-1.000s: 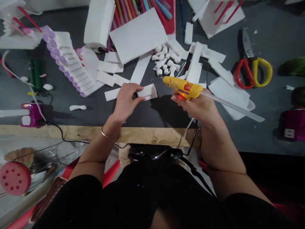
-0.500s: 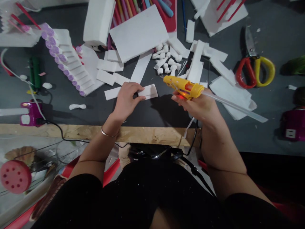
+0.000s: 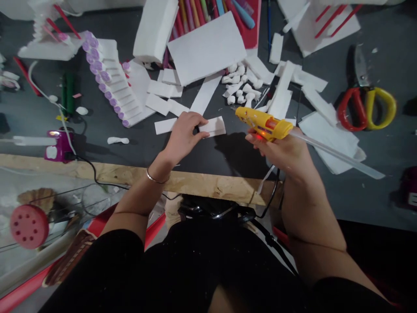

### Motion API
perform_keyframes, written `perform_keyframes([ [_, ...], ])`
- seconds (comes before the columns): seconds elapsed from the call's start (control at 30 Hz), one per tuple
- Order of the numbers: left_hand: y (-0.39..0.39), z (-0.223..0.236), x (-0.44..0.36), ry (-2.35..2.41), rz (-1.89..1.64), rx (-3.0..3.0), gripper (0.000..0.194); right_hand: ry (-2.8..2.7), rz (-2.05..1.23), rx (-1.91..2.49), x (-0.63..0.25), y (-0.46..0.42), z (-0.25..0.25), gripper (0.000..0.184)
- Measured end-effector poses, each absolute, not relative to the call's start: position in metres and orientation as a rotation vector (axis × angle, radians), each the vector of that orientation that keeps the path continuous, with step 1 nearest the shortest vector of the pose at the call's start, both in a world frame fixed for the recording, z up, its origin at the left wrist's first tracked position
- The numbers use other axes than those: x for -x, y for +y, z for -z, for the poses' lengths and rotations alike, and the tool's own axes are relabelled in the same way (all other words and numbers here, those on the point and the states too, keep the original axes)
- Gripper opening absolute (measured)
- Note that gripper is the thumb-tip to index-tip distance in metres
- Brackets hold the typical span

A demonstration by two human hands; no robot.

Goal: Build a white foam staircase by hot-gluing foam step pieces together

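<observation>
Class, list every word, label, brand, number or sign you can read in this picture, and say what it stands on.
No text can be read anywhere.
Yellow plastic glue gun in the right hand: no readable brand.
White foam strip under the left hand: blank.
Purple plastic device: white patch, no legible marking.
Red and yellow handled scissors: nothing legible.

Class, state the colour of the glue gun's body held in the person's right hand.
Yellow, with a red light glowing on it; the glue gun in the right hand shows in the head view.
</observation>
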State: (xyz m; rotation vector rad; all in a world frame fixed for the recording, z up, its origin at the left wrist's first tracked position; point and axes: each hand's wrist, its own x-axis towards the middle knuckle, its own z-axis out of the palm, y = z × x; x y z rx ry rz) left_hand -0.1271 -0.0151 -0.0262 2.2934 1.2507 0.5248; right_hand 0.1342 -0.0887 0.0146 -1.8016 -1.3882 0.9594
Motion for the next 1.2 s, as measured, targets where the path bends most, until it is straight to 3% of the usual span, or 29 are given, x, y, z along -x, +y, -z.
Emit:
perform_keyframes([
  [1.2,-0.0118,0.0344,0.1293,1.231,-0.556,-2.348,0.028,-1.503,-0.897,1.775,-0.1367,-0.0883,-0.0090,0.027],
])
